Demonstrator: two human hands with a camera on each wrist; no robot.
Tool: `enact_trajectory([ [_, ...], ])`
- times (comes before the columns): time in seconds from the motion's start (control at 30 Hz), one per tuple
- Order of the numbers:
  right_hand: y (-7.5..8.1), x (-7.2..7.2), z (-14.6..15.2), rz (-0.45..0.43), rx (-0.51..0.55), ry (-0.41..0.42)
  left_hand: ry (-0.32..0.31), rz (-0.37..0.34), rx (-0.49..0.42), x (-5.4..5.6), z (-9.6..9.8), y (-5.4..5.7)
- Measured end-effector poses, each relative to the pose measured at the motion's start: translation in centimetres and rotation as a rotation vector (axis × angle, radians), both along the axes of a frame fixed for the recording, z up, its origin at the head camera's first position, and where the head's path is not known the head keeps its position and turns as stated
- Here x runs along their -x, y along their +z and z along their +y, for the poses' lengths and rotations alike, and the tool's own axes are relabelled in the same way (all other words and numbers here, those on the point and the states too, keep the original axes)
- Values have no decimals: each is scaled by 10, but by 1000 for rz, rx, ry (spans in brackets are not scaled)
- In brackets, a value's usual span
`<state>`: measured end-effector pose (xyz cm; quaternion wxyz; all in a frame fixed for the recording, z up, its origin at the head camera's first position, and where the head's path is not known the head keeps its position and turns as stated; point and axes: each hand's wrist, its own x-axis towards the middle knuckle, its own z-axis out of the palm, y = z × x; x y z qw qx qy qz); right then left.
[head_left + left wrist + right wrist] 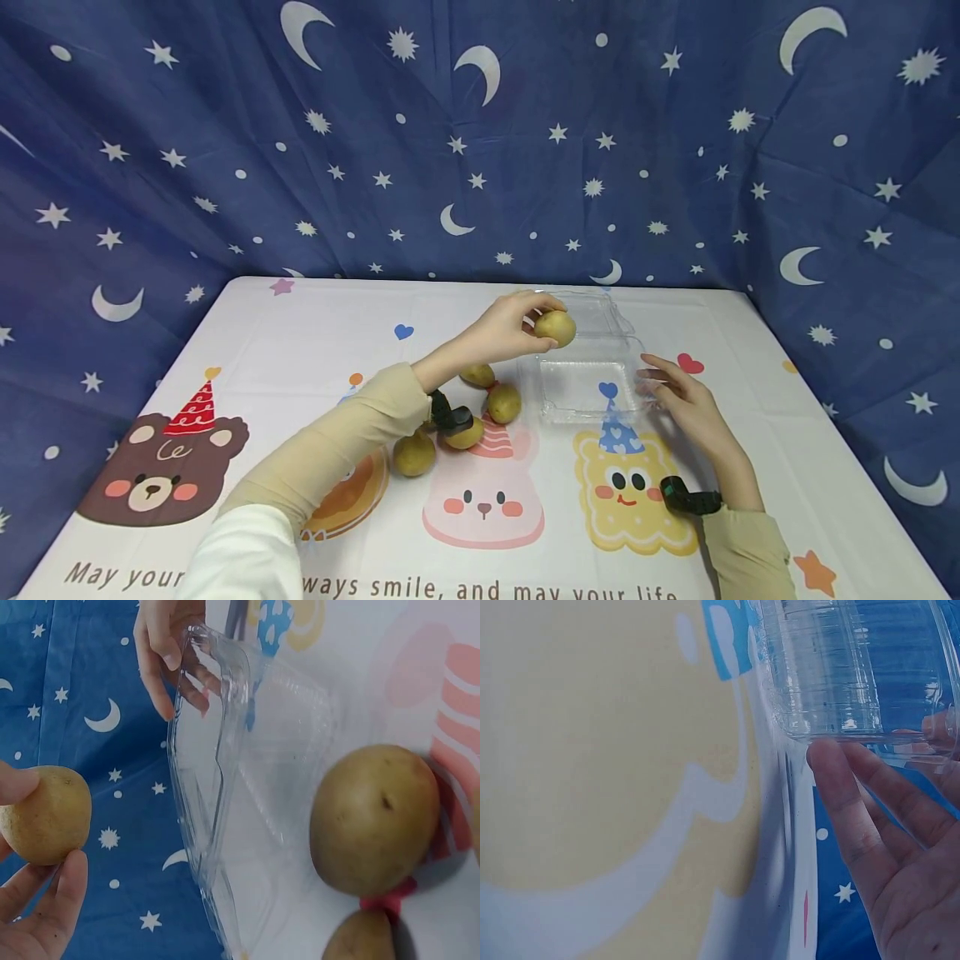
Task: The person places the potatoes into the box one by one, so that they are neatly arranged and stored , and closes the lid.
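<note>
My left hand [513,325] grips a yellow-brown potato [557,329] between thumb and fingers. It holds the potato above a clear plastic clamshell box [585,387], whose hinged lid [592,315] stands open on the far side. In the left wrist view the held potato [56,814] shows at the left edge, with fingertips around it. At the box's right side is my right hand [686,400], fingers loosely extended. The right wrist view puts its thumb [838,776] right at the box's rim, with other fingers beside the clear wall.
Several potatoes [414,454] lie on the white cartoon-printed tablecloth [315,325], left of the box and partly under my left forearm. One potato [504,404] is nearest the box. A blue curtain [525,150] with moons and stars rises behind the table.
</note>
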<state>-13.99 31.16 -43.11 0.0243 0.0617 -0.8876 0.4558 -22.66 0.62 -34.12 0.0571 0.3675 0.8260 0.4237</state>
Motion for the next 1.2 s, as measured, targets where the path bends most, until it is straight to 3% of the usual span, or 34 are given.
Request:
enact_trajectory([
  [0.53,-2,0,2,-9,-10,-4,-56,4,15,9,40,-5],
  [1.2,-2,3,1,8,-11,20,-28,-24,59,12,84,-25],
])
